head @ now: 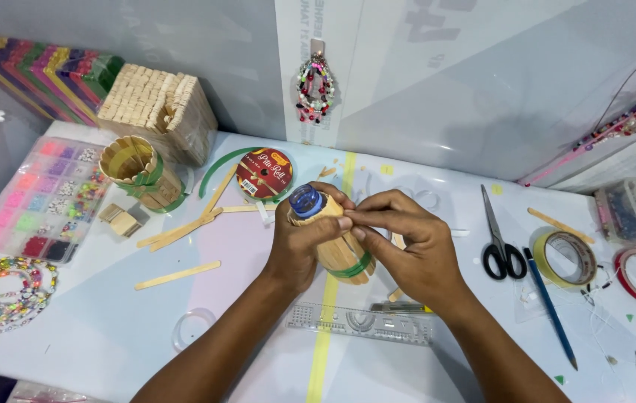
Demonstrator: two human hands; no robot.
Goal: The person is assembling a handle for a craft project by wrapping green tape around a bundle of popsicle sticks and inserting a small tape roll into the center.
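Both forearms reach up from the bottom edge over a clear ruler (362, 324) and a yellow tape line (323, 336) on the white table (94, 336); just past them the left hand (299, 242) is wrapped around a bottle (325, 231) clad in wooden sticks, tilted with its blue cap (306, 199) toward the far left. The right hand (407, 242) pinches one stick (336, 222) near the cap, so it seems best to press it flush beside its neighbours while the left palm keeps the green band (355, 267) from slipping. Farther off lie loose sticks (180, 275), scissors (500, 239), tape rolls (568, 259), a ribbon reel (264, 173) and a finished stick cup (139, 170).
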